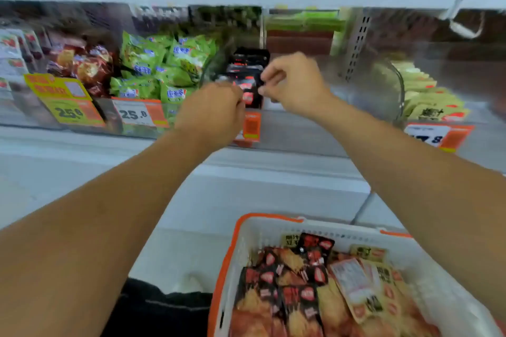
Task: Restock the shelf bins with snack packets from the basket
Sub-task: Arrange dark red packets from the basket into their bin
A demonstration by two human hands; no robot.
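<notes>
Reaching into the clear plastic shelf bin (pixel 364 90), the left hand (pixel 210 112) and right hand (pixel 293 82), fingers curled, pinch black-and-red snack packets (pixel 247 74) near its front edge. Neighbouring orange price tags (pixel 137 115) read 25.8. More packets fill the white orange-rimmed basket (pixel 246 241) below.

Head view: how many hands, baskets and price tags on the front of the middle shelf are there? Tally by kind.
Hands: 2, the left hand and the right hand
Baskets: 1, the basket
Price tags: 4, the third partly hidden behind the left hand
Total: 7
</notes>
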